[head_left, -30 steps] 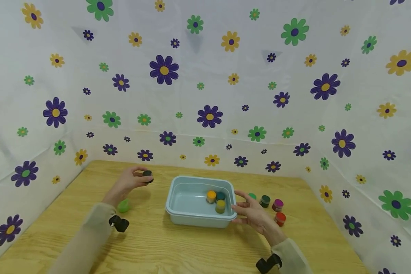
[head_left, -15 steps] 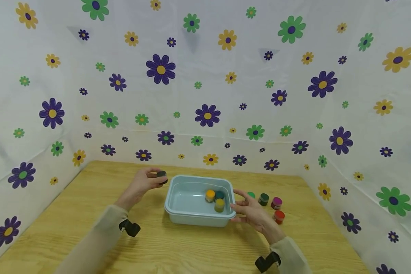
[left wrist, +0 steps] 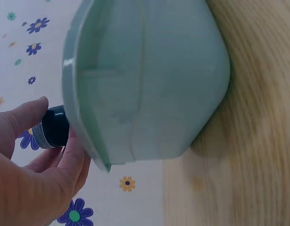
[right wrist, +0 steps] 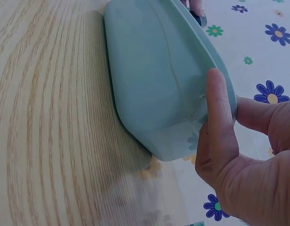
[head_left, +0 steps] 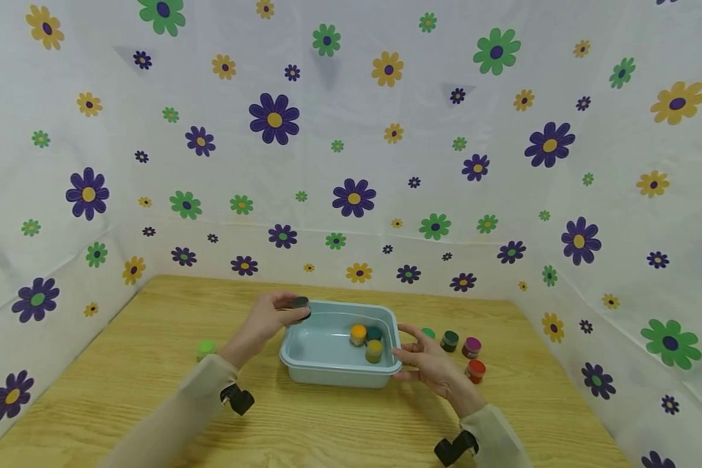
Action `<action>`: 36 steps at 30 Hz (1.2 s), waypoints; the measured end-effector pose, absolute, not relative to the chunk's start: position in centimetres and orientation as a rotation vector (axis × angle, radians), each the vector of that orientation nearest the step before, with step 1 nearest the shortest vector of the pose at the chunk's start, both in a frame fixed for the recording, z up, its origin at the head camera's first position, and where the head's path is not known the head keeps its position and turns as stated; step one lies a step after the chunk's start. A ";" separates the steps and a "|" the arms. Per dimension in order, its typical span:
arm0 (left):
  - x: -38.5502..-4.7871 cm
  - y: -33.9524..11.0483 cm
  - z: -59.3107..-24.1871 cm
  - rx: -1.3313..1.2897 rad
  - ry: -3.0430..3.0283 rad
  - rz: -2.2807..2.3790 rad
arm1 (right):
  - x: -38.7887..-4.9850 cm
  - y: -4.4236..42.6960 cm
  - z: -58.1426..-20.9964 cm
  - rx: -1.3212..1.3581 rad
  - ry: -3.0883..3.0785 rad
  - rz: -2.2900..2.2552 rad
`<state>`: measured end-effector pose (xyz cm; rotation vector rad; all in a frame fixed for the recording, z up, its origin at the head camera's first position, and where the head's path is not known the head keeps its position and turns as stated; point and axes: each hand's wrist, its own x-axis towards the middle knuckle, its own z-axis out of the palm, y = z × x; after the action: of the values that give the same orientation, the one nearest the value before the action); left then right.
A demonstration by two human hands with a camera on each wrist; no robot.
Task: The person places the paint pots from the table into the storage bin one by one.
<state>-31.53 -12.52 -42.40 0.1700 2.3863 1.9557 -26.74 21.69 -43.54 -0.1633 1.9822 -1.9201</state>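
My left hand (head_left: 268,320) pinches a small black-lidded paint jar (head_left: 301,302) between thumb and fingers. It is at the left rim of a pale blue plastic tub (head_left: 339,376); in the left wrist view the jar (left wrist: 55,127) shows just beyond the rim. My right hand (head_left: 435,369) grips the tub's right end, with the rim between thumb and fingers (right wrist: 219,99) in the right wrist view. Inside the tub, toward the right, stand an orange jar (head_left: 358,335), a teal jar (head_left: 374,333) and a yellow jar (head_left: 374,351).
A light green jar (head_left: 207,349) stands on the wooden table (head_left: 304,429) left of the tub, partly behind the left forearm. Right of the tub are a green jar (head_left: 428,333), a dark green jar (head_left: 449,341), a magenta jar (head_left: 471,348) and a red jar (head_left: 476,371). Flowered cloth surrounds the table.
My left hand has carried the black-lidded jar rightward, from the table's left side to the tub's left rim. The right hand has kept its grip on the tub.
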 end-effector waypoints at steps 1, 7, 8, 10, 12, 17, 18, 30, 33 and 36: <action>-31.4 -12.3 -42.4 0.176 2.420 1.925 | -26.7 21.7 -43.5 -0.171 1.981 -1.921; -30.7 -10.8 -42.3 0.255 2.510 1.825 | -26.8 21.8 -43.6 -0.156 1.971 -1.931; -30.7 -10.6 -42.2 0.265 2.509 1.825 | -26.8 21.8 -43.7 -0.149 1.969 -1.933; -30.6 -10.3 -42.1 0.292 2.501 1.828 | -26.8 21.7 -43.7 -0.139 1.969 -1.935; -30.5 -10.0 -42.1 0.322 2.493 1.821 | -26.8 21.7 -43.7 -0.134 1.973 -1.936; -30.1 -8.9 -42.1 0.332 2.475 1.781 | -26.7 21.7 -43.6 -0.140 1.990 -1.922; -30.1 -8.6 -42.2 0.329 2.476 1.773 | -26.7 21.7 -43.5 -0.140 1.990 -1.921; -30.4 -6.6 -43.0 0.443 2.418 1.723 | -26.6 21.5 -43.4 -0.152 1.980 -1.925; -30.6 -6.4 -43.1 0.428 2.467 1.655 | -26.5 21.5 -43.4 -0.152 1.987 -1.925; -30.8 -6.1 -43.2 0.435 2.515 1.573 | -26.5 21.6 -43.5 -0.157 1.991 -1.926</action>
<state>-30.82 -6.09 -43.22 0.4352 2.5152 1.5731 -26.53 21.58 -43.48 -0.1575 1.9905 -1.9256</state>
